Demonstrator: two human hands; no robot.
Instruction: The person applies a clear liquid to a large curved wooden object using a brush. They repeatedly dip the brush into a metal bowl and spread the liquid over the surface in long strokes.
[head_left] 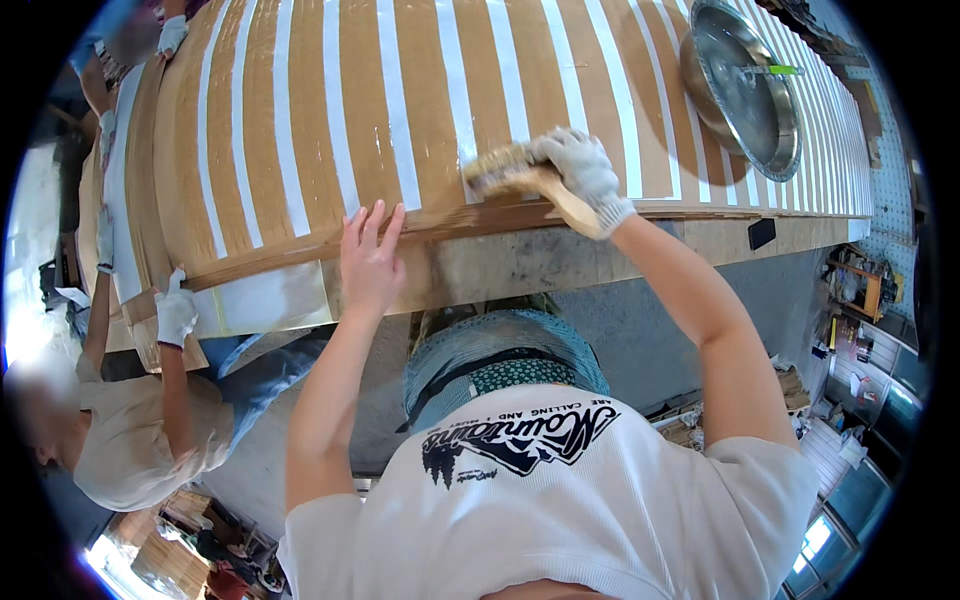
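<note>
A wooden-handled brush [522,183] is gripped firmly in the gloved right hand [582,168], its bristles laid on the brown sheet [425,100] near the table's front edge. White strips [394,100] are spaced across the sheet. Its near edge is touched by the fingertips of the bare left hand [372,262], by which nothing is grasped, fingers extended. Farther right, a metal basin [704,85] is set on the striped surface; at the left, the sheet's end is attended by gloved co-workers [150,430].

From where I stand, one head-worn fisheye looks steeply down from above its wearer, white shirt [560,510] nearest, striped brown sheets [480,80] beyond, taking in room left and right.
</note>
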